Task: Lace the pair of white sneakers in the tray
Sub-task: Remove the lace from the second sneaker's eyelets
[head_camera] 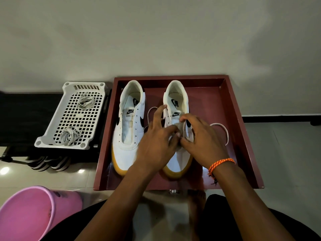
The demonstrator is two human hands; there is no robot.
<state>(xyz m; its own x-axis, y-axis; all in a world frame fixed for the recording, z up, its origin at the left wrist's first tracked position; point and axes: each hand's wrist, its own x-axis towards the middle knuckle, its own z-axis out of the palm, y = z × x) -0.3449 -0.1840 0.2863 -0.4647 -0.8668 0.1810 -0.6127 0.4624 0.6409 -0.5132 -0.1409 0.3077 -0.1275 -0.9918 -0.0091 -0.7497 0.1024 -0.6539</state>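
Note:
Two white sneakers with tan soles stand side by side in a dark red tray point(243, 129), toes toward me. The left sneaker point(128, 124) has no lace in its eyelets. Over the right sneaker point(177, 101) both my hands meet at the eyelets. My left hand point(156, 143) pinches a white lace point(224, 131) at the shoe's middle, and my right hand point(201, 140), with an orange thread band on the wrist, holds the lace from the other side. Loops of the lace trail out on both sides of the shoe. My fingers hide the lower eyelets.
A white perforated basket point(52, 134) left of the tray holds two bundles of white laces point(69, 135). It rests on a low black stand, with sandals beneath. A pink plastic tub point(33, 211) sits at the lower left. A pale wall rises right behind the tray.

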